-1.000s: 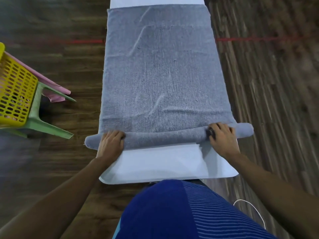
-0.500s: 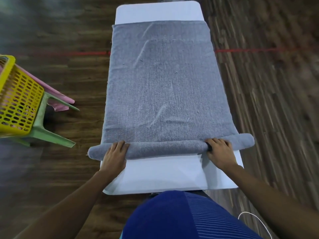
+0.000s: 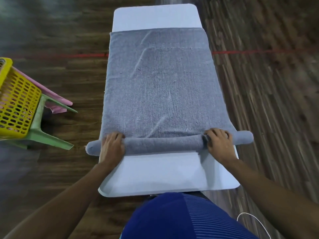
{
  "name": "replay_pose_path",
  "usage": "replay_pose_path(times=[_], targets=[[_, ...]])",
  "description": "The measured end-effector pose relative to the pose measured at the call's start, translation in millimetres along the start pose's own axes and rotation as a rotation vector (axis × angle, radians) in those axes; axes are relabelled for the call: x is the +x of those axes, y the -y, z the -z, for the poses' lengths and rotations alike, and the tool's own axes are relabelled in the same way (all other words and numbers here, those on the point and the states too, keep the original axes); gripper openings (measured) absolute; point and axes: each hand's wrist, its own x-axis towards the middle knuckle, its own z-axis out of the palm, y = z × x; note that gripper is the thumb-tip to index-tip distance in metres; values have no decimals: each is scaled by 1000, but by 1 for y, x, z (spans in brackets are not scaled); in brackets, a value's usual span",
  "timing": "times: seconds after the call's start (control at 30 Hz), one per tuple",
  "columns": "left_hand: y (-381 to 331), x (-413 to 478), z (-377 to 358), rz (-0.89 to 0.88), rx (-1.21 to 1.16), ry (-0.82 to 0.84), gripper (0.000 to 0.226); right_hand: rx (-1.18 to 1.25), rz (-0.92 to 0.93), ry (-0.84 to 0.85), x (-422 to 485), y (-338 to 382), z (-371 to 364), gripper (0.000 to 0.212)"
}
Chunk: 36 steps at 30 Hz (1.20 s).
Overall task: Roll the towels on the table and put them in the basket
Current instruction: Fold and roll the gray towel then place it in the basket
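A grey towel (image 3: 158, 87) lies flat along the narrow white table (image 3: 155, 16). Its near end is rolled into a tube (image 3: 164, 145) that sticks out past both long edges of the table. My left hand (image 3: 112, 145) lies over the left part of the roll, fingers curled over its far side. My right hand (image 3: 219, 144) lies over the right part in the same way. A yellow slotted basket (image 3: 15, 99) stands at the far left on a green plastic stool (image 3: 44, 133).
Pink cloth (image 3: 57, 102) hangs behind the stool. The floor is dark wood with a red line (image 3: 250, 52) across it. A white cable (image 3: 253, 223) lies at the lower right. My blue shirt fills the bottom middle.
Both hands have pushed the roll a little farther up the towel, and it is slightly thicker. The view has tilted, so the table's far end shows.
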Motion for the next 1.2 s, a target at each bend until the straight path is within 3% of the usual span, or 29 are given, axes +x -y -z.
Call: replay_pose_path(times=[0.1, 0.23, 0.33, 0.43, 0.6, 0.67, 0.77, 0.83, 0.97, 1.03, 1.1, 1.2], targets=[[-6, -13, -10, -145, 71, 143, 41, -19, 35, 134, -8, 4, -5, 43], [-2, -19, -19, -71, 147, 263, 65, -58, 5, 259, -16, -1, -15, 57], [-2, -10, -17, -33, 99, 215, 46, -28, -33, 230, -8, 2, -13, 46], [-7, 0, -6, -12, 56, 218, 23, -58, -68, 321, 4, 7, 1, 38], [4, 21, 10, 145, -120, 670, 23, 91, -189, 730, 27, -1, 18, 30], [9, 26, 13, 157, -184, 646, 23, 58, -174, 671, 28, -6, 16, 34], [13, 21, 5, 47, -98, 295, 25, -29, -121, 231, 18, -4, 9, 27], [8, 14, 0, 2, -51, 154, 22, -26, -66, 36, 9, 2, 5, 31], [6, -7, -8, -142, 62, 213, 49, 6, 9, 171, -12, 3, -3, 39], [10, -13, -10, -118, 112, 285, 61, -4, 29, 237, -19, -1, -7, 57], [10, -15, -11, -70, 89, 278, 57, 5, 43, 223, -23, -5, -10, 59], [5, -11, -10, -52, 53, 196, 37, 6, 29, 141, -17, -6, -7, 38]])
